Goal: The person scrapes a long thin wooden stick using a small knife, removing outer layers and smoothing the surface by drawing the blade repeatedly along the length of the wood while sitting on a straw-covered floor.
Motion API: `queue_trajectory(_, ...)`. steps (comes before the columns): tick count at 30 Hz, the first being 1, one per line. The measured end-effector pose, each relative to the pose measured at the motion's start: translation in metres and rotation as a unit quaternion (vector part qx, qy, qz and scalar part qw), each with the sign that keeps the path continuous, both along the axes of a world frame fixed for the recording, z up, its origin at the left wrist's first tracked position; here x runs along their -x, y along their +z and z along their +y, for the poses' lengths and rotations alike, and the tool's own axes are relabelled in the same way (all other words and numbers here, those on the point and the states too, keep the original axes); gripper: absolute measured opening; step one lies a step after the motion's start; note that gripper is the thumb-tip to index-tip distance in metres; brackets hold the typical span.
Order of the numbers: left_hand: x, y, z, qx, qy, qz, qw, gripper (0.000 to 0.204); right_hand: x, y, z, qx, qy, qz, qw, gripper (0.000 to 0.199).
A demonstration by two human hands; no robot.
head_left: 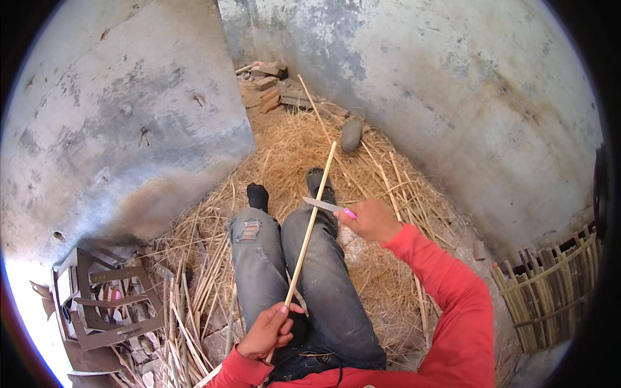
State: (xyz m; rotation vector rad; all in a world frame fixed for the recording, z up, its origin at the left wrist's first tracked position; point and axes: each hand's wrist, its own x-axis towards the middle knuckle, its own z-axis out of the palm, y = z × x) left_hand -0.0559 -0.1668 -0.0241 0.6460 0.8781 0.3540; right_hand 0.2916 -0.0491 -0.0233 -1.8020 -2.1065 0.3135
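A long, pale bamboo strip [303, 253] slants across my legs, its far tip beyond my right foot. My left hand [272, 328] is closed round its lower part, near my lap. In my right hand [372, 220] is a knife [321, 205] with a pink-marked handle. Its blade points left and lies across the upper part of the strip. Whether the edge bites into the strip, I cannot tell. My jeans [330, 291] are under the strip, with a tear at the left knee.
Straw-like shavings [291, 139] and loose strips cover the floor. A grey stone [351, 135] lies beyond my feet, with bricks [268, 81] in the corner. Walls rise on both sides. A broken frame [119, 301] stands at left, a slatted bamboo panel [550, 291] at right.
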Motion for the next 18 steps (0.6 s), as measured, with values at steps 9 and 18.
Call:
queue_trajectory(9, 0.011, 0.007, -0.019, 0.02, 0.003, 0.027, 0.999, 0.039, -0.06, -0.006, 0.084, -0.05, -0.181, -0.008, 0.982, 0.067)
queue_trajectory(18, 0.021, 0.001, -0.022, 0.019, -0.008, 0.033, 0.999, 0.041, -0.048, 0.012, 0.082, -0.06, -0.214, 0.225, 0.949, 0.068)
